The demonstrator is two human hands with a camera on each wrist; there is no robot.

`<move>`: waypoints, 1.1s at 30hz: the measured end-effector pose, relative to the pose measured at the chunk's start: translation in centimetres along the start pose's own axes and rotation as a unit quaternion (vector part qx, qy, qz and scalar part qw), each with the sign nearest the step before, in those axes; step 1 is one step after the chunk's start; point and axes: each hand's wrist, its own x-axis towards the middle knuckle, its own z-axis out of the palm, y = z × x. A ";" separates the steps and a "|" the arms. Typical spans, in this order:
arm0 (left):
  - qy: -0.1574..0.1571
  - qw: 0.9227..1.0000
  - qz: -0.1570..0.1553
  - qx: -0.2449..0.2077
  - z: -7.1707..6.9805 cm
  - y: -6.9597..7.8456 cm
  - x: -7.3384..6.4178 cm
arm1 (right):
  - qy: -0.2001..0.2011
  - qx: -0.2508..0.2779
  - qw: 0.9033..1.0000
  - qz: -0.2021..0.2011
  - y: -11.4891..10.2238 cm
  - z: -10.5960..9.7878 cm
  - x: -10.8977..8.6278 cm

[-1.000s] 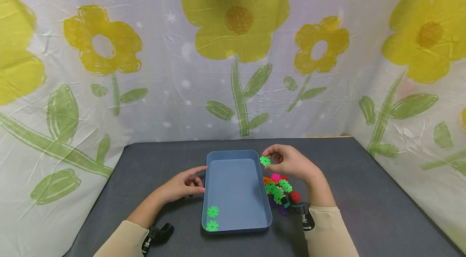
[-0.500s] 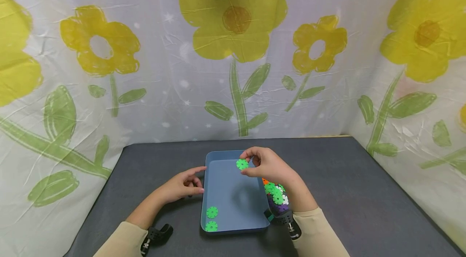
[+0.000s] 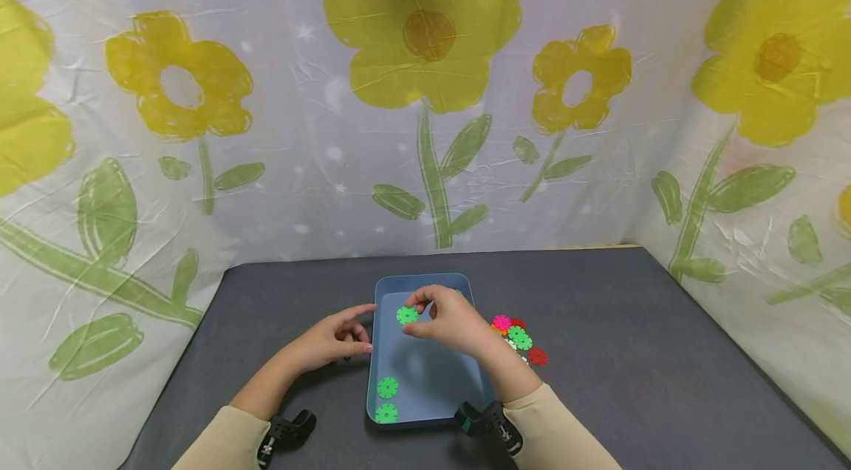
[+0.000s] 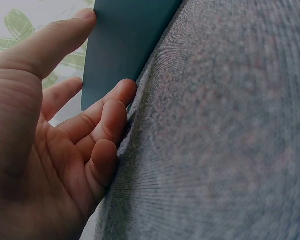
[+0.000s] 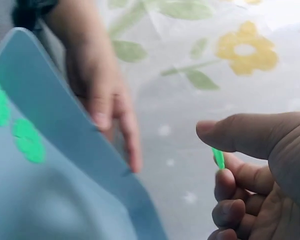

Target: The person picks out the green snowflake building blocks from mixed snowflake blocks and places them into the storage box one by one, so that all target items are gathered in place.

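Observation:
My right hand (image 3: 448, 321) pinches a bright green, notched plastic disc (image 3: 407, 315) between thumb and fingers, above the upper half of a blue rectangular tray (image 3: 425, 381). In the right wrist view the held disc (image 5: 218, 158) shows nearly edge-on. Two more green discs, an upper one (image 3: 388, 388) and a lower one (image 3: 386, 413), lie in the tray's near left corner. On the left, my left hand (image 3: 335, 337) touches the tray's outer side with its fingertips, its other fingers loosely bent.
To the right of the tray is a pile of notched discs (image 3: 519, 338) in green, pink, red, orange and white, partly hidden by my right forearm. A dark grey cloth (image 3: 598, 322) covers the table. Behind it hangs a flowered curtain (image 3: 299, 159).
My right hand has carried the green disc leftward from beside the pile to over the tray. My left hand has stayed at the tray's left side.

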 end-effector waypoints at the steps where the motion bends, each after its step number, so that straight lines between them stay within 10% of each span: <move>1: -0.001 1.000 0.001 -0.001 0.0 0.0 0.0 | -0.001 -0.005 1.000 0.000 0.1 0.5 0.1; 15: -0.007 1.000 0.017 -0.009 -0.1 -0.3 0.0 | -0.022 -0.071 0.997 0.026 2.0 5.3 0.8; 33: -0.005 1.000 0.016 -0.010 0.0 -0.3 -0.1 | -0.064 -0.144 0.987 0.023 2.8 6.6 0.5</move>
